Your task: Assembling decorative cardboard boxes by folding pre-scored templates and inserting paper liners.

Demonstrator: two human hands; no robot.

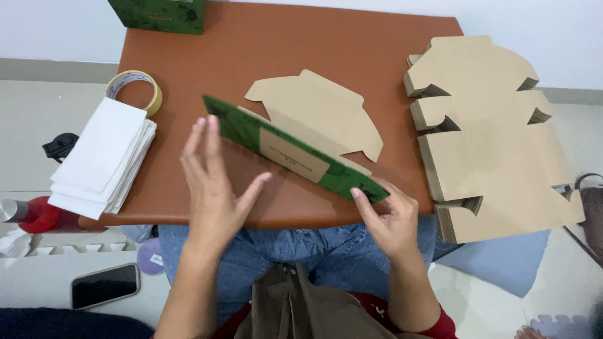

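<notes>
A flat cardboard box blank (301,141), green on its printed side and plain brown on the other, lies at a slant in the middle of the brown table (264,50), one long flap folded up so the green face with a tan label stands on edge. The left hand (213,188) is spread open, fingers straight, with the fingertips against the upper left end of the raised flap and the thumb stretched toward its middle. The right hand (389,216) pinches the lower right end of the flap between thumb and curled fingers at the table's near edge. To the right, well apart, sits a tall stack of brown blanks (496,144). On the left lie a pile of white paper (103,157) and, just behind it, a roll of tape (135,88). A green box (160,14) stands at the far left corner. A phone (105,285) lies on the floor.
</notes>
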